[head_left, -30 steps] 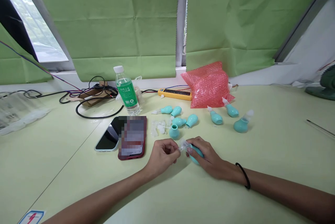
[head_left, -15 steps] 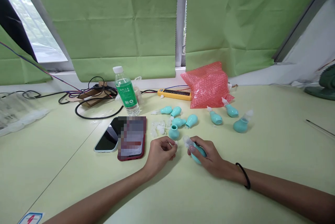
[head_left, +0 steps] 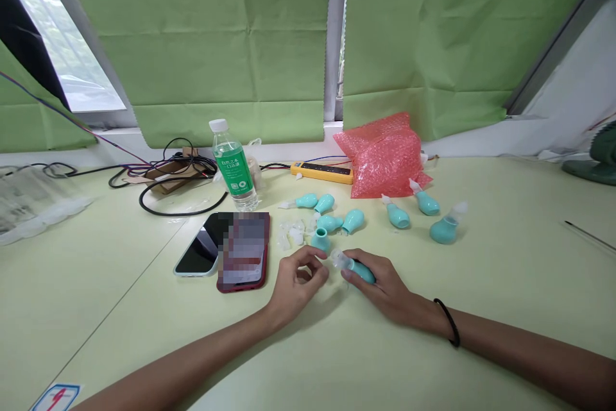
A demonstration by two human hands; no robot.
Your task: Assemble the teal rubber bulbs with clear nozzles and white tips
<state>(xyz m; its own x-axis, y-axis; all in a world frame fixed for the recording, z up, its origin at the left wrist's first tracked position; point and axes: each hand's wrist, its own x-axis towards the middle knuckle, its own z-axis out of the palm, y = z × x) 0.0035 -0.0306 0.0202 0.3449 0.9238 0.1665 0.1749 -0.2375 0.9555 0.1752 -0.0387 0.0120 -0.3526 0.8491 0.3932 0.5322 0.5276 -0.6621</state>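
Far left on worktop (head_left: pixel 433 366): clear plastic (head_left: pixel 43 202), then box (head_left: pixel 169 185) tangled up with cables (head_left: pixel 158 213). White-edged phone (head_left: pixel 196 253) lies just beside red phone (head_left: pixel 243 257), bottle (head_left: pixel 234 170) standing behind both. Left hand (head_left: pixel 294 284): grip narrow, thumb and forefinger curled, small gap between them; fingertips just beside clear tip (head_left: pixel 339 260), can't tell if touching. Past that hand, clear bits (head_left: pixel 291 233) scattered, then loose bulbs (head_left: pixel 353 222), four lying down; upright bulb (head_left: pixel 320 240) in front of them, mouth up. Yellow strip (head_left: pixel 322 172) sits farther back. Held bulb (head_left: pixel 364 272) is between the hands, tilted, clear tip end toward the left. Right hand (head_left: pixel 387 288): grip closed around held bulb's body. Red bag (head_left: pixel 385 158) behind. Further right, two tipped bulbs (head_left: pixel 397 216) lie down; squat bulb (head_left: pixel 443 231) sits on its base, tip slanting right. Far right: thin rod (head_left: pixel 591 237) lying flat, dark green stand (head_left: pixel 591 171) behind it.
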